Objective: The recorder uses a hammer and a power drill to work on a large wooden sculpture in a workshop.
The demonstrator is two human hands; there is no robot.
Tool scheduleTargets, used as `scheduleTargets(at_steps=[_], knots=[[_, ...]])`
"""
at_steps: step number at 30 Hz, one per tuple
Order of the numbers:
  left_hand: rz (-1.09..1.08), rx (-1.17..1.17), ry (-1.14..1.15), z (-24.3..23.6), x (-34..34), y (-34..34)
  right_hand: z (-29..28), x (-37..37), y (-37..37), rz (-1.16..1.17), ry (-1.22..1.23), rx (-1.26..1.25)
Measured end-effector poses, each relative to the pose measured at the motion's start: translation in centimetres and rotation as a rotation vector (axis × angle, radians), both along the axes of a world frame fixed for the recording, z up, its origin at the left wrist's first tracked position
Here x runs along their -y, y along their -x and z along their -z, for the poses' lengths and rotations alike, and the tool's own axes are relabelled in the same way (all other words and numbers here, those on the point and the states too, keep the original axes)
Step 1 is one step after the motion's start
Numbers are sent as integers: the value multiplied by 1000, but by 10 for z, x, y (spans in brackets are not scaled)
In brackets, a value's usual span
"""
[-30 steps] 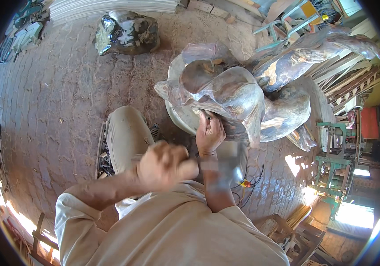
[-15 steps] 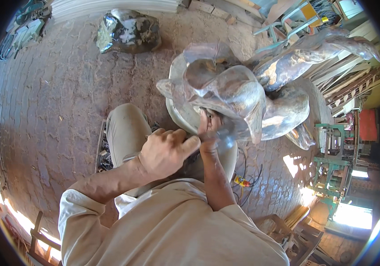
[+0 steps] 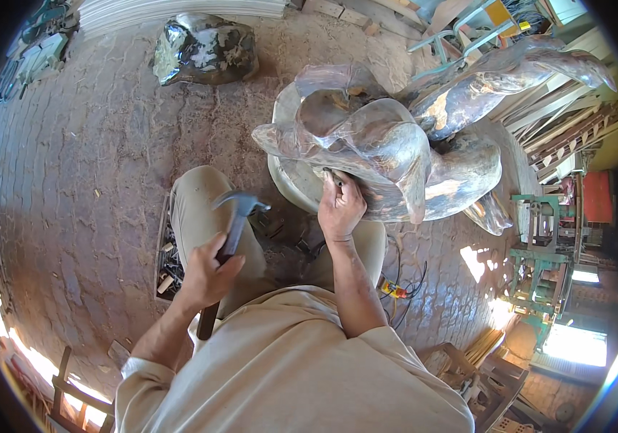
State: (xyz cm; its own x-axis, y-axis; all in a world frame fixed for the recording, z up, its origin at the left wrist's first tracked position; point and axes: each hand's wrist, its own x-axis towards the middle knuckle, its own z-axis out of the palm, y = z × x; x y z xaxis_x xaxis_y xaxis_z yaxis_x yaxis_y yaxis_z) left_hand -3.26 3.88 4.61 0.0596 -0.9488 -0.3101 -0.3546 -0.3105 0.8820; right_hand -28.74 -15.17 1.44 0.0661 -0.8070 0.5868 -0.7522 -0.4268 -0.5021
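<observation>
A claw hammer (image 3: 237, 224) with a dark handle is gripped in my left hand (image 3: 208, 274), low over my left thigh. My right hand (image 3: 340, 211) is at the near underside of a large mottled wooden sculpture (image 3: 388, 148) with twisting, lumpy forms, pinching a small dark object (image 3: 335, 178) whose far end is hidden against the wood. The sculpture rests on a pale round base (image 3: 287, 186).
A dark glossy lump (image 3: 204, 50) lies on the brick floor behind. A box of small tools (image 3: 167, 270) is left of my leg. A cable with a yellow plug (image 3: 394, 289) lies at right, near green machines (image 3: 540, 260). Stacked boards (image 3: 561, 123) line the back right.
My left hand, with the blurred hammer, was swinging near my right hand; it has moved left and down, and the hammer now shows clearly. My right hand stays at the sculpture.
</observation>
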Motion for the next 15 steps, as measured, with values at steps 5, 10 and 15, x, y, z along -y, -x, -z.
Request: scheduleTargets(at_steps=[5,10,15], knots=[[-608,-645,-49,13,-46,-12,-11,-27,13,-281,-207,119],[-680,-824,-230,7,-71,-62,-29,-78,-3,-418,-566,264],[-593,-836,4,-22,-67,-35,-54,-118,-57,-757,-1121,414]])
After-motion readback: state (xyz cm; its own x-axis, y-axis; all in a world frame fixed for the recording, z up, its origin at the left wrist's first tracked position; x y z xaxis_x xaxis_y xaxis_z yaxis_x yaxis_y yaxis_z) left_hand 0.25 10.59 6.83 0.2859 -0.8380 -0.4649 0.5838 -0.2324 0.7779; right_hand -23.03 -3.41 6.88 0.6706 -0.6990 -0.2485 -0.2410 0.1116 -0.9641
